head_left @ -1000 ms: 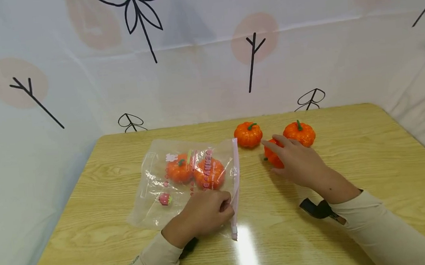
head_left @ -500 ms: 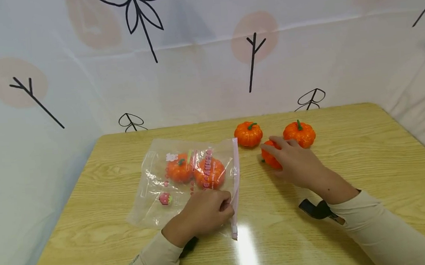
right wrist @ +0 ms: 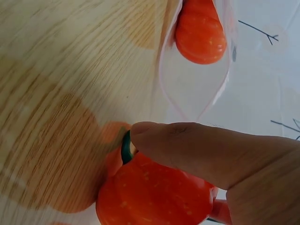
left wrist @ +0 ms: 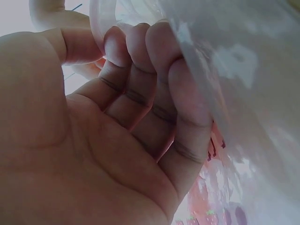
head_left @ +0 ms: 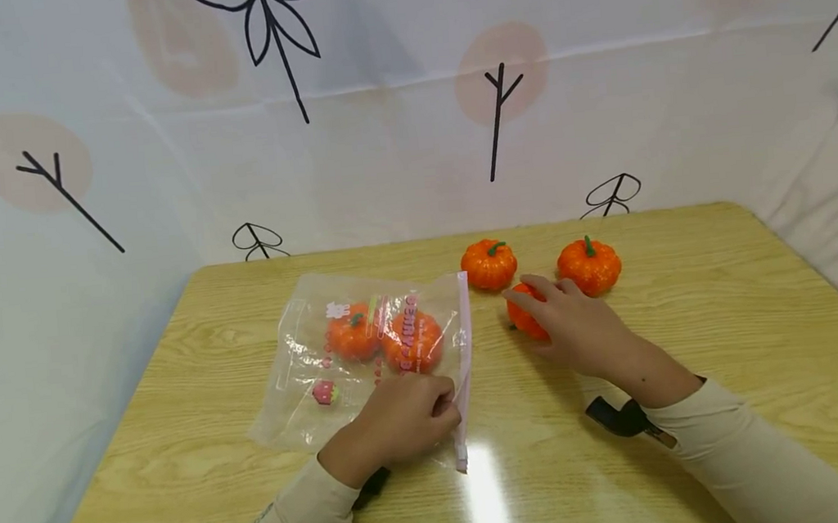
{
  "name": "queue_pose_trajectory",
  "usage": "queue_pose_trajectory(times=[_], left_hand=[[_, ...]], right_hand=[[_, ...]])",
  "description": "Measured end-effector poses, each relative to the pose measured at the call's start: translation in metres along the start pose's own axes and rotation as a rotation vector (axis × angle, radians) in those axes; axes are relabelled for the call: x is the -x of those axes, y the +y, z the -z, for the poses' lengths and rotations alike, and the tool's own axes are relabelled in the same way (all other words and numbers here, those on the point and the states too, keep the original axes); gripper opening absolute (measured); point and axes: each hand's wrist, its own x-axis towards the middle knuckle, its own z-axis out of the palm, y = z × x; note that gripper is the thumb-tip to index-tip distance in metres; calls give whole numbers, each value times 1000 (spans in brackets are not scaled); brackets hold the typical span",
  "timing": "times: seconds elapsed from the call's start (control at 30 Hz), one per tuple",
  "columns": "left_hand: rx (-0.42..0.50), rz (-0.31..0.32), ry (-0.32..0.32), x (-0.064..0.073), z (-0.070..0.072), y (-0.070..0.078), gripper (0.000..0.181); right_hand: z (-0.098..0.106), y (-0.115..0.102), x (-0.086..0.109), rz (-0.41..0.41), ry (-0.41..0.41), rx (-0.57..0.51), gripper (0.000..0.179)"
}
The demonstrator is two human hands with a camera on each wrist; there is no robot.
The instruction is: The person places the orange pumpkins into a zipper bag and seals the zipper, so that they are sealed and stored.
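A clear plastic zip bag (head_left: 293,399) with pink print lies on the table. Two orange toy pumpkins show through its film, one on the left (head_left: 351,334) and one on the right (head_left: 414,348). My left hand (head_left: 402,417) holds the lower part of the bag's pink-edged mouth; in the left wrist view its curled fingers (left wrist: 164,47) lie against the film. To the right of the bag, my right hand (head_left: 583,332) grips a third toy pumpkin (head_left: 524,319), tipped so its green stem (right wrist: 126,147) points toward the bag. In the right wrist view the bag's mouth gapes open.
Behind the right hand stand two more pumpkins, one near the bag's upper corner (head_left: 489,266) and one farther right (head_left: 589,266). The wooden table (head_left: 747,293) ends at a white patterned cloth (head_left: 397,165). Black straps (head_left: 619,416) sit at both wrists.
My right hand has shifted left and slightly nearer with its pumpkin, toward the bag's mouth. The left hand and the bag stay put.
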Motion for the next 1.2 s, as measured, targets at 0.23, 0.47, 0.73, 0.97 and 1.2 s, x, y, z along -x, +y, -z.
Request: queue_pose_trajectory(times=[0.23,0.47,0.73,0.97,1.2], left_hand=[[-4,2,-7,0,-1,-1,29],[-4,-5,-1,-1,-1,-1,29],[10,-7,1,-1,0,-1,30],[11,-13,1,-1,0,-2,30],[9,3,-14,-2,1,-2,30]], right_hand=[[-1,-2,1,16,-4,1,74],[-1,-3,2,63,13,10,75],[1,-5,2,130,17,-5,75],[1,-7,3,147,13,-15,79],[2,-8,3,153,8,-22,79]])
